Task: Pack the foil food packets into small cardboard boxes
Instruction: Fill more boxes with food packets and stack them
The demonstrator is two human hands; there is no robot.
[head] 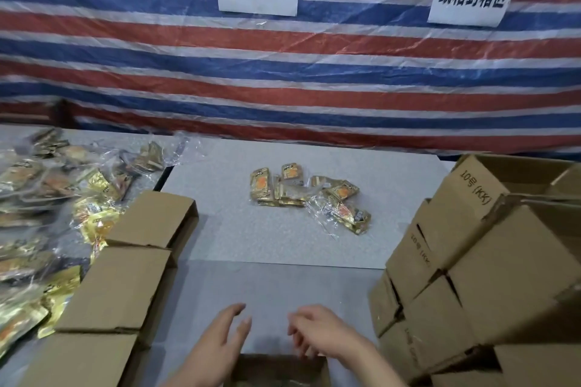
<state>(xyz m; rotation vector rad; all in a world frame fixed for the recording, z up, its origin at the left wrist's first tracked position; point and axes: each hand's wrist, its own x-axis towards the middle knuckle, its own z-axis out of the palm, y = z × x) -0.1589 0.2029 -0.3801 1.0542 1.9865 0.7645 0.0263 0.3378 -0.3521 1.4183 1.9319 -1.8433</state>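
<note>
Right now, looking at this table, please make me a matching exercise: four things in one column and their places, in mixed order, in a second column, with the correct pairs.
Things:
1. small pile of foil packets
2. stack of printed boxes
3. open box
4. big heap of bagged packets

Places:
A. far left of the table
B. middle of the table
C. right side
D. bottom edge, below both hands

Pairs: 1-B, 2-C, 3-D, 4-A

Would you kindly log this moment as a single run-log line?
left hand: open, empty | right hand: open, empty | open box: beneath hands | foil packets: loose pile mid-table | stacked boxes: right
</note>
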